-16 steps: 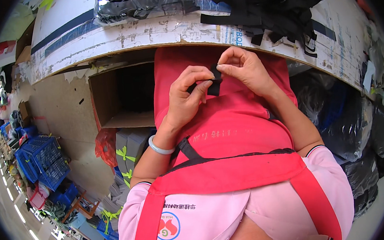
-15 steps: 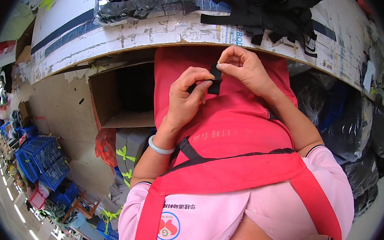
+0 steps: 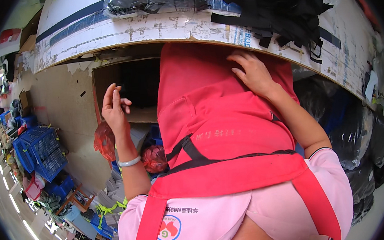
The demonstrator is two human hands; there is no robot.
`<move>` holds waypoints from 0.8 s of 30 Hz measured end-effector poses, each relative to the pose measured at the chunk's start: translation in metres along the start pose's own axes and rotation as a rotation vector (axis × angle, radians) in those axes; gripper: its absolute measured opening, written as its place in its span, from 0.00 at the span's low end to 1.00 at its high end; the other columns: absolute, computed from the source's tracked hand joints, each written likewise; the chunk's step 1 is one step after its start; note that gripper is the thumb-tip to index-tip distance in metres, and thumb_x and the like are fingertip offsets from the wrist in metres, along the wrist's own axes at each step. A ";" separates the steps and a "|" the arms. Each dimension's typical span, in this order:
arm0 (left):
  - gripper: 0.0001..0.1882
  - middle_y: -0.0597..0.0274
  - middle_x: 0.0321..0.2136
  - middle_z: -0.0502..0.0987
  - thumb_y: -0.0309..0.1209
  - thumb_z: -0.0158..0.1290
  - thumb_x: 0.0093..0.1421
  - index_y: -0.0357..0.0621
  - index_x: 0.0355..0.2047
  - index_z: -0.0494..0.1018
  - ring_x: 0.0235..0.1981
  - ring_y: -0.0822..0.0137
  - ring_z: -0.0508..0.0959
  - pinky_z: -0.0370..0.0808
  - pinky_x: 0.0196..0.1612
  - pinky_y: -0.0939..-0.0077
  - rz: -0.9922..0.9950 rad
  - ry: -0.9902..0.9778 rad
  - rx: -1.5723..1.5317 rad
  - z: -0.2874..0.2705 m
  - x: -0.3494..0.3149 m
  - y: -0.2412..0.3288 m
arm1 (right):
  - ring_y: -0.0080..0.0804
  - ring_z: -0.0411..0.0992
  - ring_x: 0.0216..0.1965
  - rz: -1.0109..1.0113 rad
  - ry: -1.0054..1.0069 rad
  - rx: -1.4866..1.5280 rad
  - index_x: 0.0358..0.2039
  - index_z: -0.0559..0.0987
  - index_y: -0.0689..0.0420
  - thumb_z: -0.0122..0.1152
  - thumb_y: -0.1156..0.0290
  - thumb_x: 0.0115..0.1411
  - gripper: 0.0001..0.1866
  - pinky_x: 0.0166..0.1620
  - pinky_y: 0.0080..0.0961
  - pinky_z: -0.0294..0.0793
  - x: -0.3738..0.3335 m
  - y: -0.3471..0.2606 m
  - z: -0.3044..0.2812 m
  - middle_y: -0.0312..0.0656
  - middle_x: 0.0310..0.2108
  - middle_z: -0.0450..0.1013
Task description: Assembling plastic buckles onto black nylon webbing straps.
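My left hand (image 3: 116, 108) is held out to the left, at the mouth of an open cardboard box (image 3: 143, 115) with a dark inside. Its fingers are apart and nothing shows in them. My right hand (image 3: 253, 73) hovers over or lies on the red apron (image 3: 218, 106) across my lap, just below the table's near edge. The fingers there are loosely bent and spread, with no object seen. On the table (image 3: 158, 30) above it lies a pile of black fabric strips (image 3: 278, 11).
A clear plastic bag (image 3: 153, 1) of black pieces sits on the table. Red plastic bags (image 3: 104, 139) are beside the cardboard box. Dark wrapped bundles (image 3: 353, 130) lie at the right. Blue crates (image 3: 43, 152) stand on the floor at far left.
My hands have parted. The left one moved left to the box, and the small black strip held before is out of sight. My right hand has loosened its pinch and lowered slightly.
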State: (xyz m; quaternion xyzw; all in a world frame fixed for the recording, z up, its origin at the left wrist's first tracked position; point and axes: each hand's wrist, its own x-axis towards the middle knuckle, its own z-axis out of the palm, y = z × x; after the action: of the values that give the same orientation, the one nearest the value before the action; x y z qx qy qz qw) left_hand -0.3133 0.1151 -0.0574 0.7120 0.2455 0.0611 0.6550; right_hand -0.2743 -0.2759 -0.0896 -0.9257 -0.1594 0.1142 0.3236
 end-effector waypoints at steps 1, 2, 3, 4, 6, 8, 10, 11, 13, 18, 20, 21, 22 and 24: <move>0.14 0.58 0.40 0.78 0.30 0.50 0.65 0.39 0.49 0.72 0.20 0.78 0.73 0.65 0.17 0.89 -0.053 0.005 -0.074 0.002 0.003 -0.005 | 0.47 0.68 0.51 -0.019 0.030 -0.103 0.49 0.74 0.52 0.59 0.68 0.57 0.19 0.53 0.36 0.68 0.004 0.000 0.005 0.46 0.48 0.70; 0.14 0.58 0.38 0.78 0.31 0.51 0.65 0.38 0.49 0.73 0.21 0.78 0.74 0.66 0.18 0.88 -0.089 -0.045 -0.124 0.009 0.002 -0.013 | 0.47 0.66 0.53 -0.037 0.060 -0.206 0.53 0.73 0.49 0.60 0.67 0.56 0.22 0.55 0.37 0.67 0.009 0.001 0.011 0.46 0.51 0.69; 0.14 0.57 0.37 0.78 0.31 0.51 0.65 0.37 0.48 0.73 0.21 0.77 0.74 0.66 0.19 0.87 -0.160 -0.093 -0.188 0.026 0.001 -0.017 | 0.47 0.66 0.53 -0.037 0.058 -0.213 0.53 0.73 0.49 0.60 0.67 0.56 0.22 0.55 0.37 0.67 0.013 0.005 0.019 0.46 0.51 0.69; 0.13 0.57 0.37 0.78 0.30 0.51 0.65 0.37 0.47 0.73 0.22 0.76 0.74 0.67 0.20 0.86 -0.188 -0.160 -0.235 0.041 -0.002 -0.019 | 0.49 0.65 0.54 -0.106 0.108 -0.260 0.56 0.71 0.48 0.60 0.67 0.56 0.25 0.57 0.37 0.65 0.019 0.010 0.030 0.49 0.52 0.68; 0.13 0.57 0.37 0.77 0.30 0.51 0.65 0.36 0.47 0.73 0.23 0.76 0.74 0.69 0.21 0.85 -0.240 -0.276 -0.330 0.073 -0.009 -0.022 | 0.53 0.63 0.57 -0.132 0.099 -0.297 0.59 0.68 0.48 0.61 0.66 0.56 0.29 0.60 0.39 0.61 0.031 0.023 0.046 0.53 0.54 0.66; 0.13 0.57 0.37 0.77 0.29 0.51 0.65 0.36 0.47 0.72 0.24 0.75 0.75 0.71 0.23 0.84 -0.277 -0.390 -0.386 0.102 -0.014 -0.020 | 0.53 0.63 0.57 -0.106 0.011 -0.222 0.58 0.69 0.50 0.60 0.66 0.57 0.28 0.59 0.39 0.62 0.043 0.058 0.057 0.54 0.54 0.66; 0.13 0.57 0.39 0.76 0.28 0.51 0.64 0.36 0.47 0.72 0.29 0.73 0.77 0.75 0.29 0.81 -0.317 -0.476 -0.390 0.114 -0.017 -0.017 | 0.54 0.67 0.53 -0.052 -0.133 -0.115 0.54 0.72 0.55 0.58 0.68 0.58 0.22 0.56 0.38 0.66 0.046 0.062 0.049 0.56 0.51 0.70; 0.13 0.56 0.41 0.76 0.25 0.50 0.63 0.35 0.48 0.71 0.36 0.69 0.78 0.78 0.38 0.78 -0.340 -0.481 -0.439 0.118 -0.021 -0.015 | 0.54 0.67 0.53 -0.056 -0.137 -0.118 0.54 0.72 0.55 0.58 0.68 0.58 0.22 0.56 0.38 0.66 0.042 0.063 0.047 0.56 0.51 0.70; 0.14 0.54 0.43 0.75 0.21 0.48 0.63 0.33 0.50 0.69 0.42 0.63 0.78 0.78 0.46 0.73 -0.373 -0.502 -0.491 0.119 -0.020 -0.016 | 0.51 0.71 0.49 0.048 -0.189 -0.098 0.49 0.75 0.57 0.57 0.69 0.59 0.17 0.52 0.37 0.70 0.032 0.056 0.039 0.52 0.47 0.73; 0.15 0.50 0.45 0.74 0.18 0.45 0.63 0.32 0.51 0.67 0.45 0.58 0.78 0.77 0.51 0.68 -0.406 -0.583 -0.456 0.105 -0.020 -0.016 | 0.46 0.75 0.43 -0.087 -0.218 0.104 0.41 0.79 0.58 0.57 0.72 0.59 0.10 0.47 0.33 0.73 0.012 -0.005 0.000 0.48 0.40 0.76; 0.14 0.49 0.44 0.75 0.20 0.46 0.64 0.33 0.51 0.67 0.39 0.61 0.80 0.81 0.41 0.72 -0.444 -0.596 -0.400 0.109 -0.022 -0.015 | 0.41 0.76 0.39 -0.174 -0.071 0.173 0.40 0.79 0.58 0.59 0.75 0.58 0.09 0.43 0.29 0.74 0.017 -0.039 -0.024 0.46 0.36 0.76; 0.14 0.49 0.44 0.75 0.20 0.46 0.64 0.33 0.51 0.67 0.39 0.61 0.80 0.81 0.41 0.72 -0.442 -0.599 -0.400 0.111 -0.022 -0.015 | 0.39 0.76 0.37 -0.197 0.013 0.175 0.39 0.79 0.58 0.60 0.77 0.57 0.08 0.40 0.27 0.75 0.021 -0.050 -0.034 0.45 0.35 0.76; 0.15 0.49 0.43 0.76 0.21 0.46 0.64 0.33 0.51 0.66 0.34 0.64 0.80 0.81 0.35 0.75 -0.426 -0.623 -0.371 0.114 -0.020 -0.015 | 0.37 0.76 0.34 -0.210 0.172 0.144 0.37 0.79 0.59 0.61 0.77 0.57 0.07 0.37 0.27 0.74 0.029 -0.056 -0.040 0.44 0.31 0.74; 0.14 0.52 0.38 0.78 0.23 0.51 0.63 0.36 0.48 0.66 0.22 0.72 0.77 0.74 0.20 0.84 -0.392 -0.586 -0.364 0.125 -0.022 -0.011 | 0.39 0.75 0.34 -0.206 0.359 -0.048 0.39 0.78 0.58 0.61 0.72 0.57 0.09 0.37 0.29 0.74 0.056 -0.052 -0.050 0.43 0.33 0.73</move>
State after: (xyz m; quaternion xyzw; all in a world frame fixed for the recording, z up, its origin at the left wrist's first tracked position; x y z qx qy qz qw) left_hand -0.2847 -0.0072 -0.0793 0.5112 0.1647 -0.2282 0.8121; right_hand -0.2178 -0.2451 -0.0242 -0.9175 -0.1955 -0.0899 0.3345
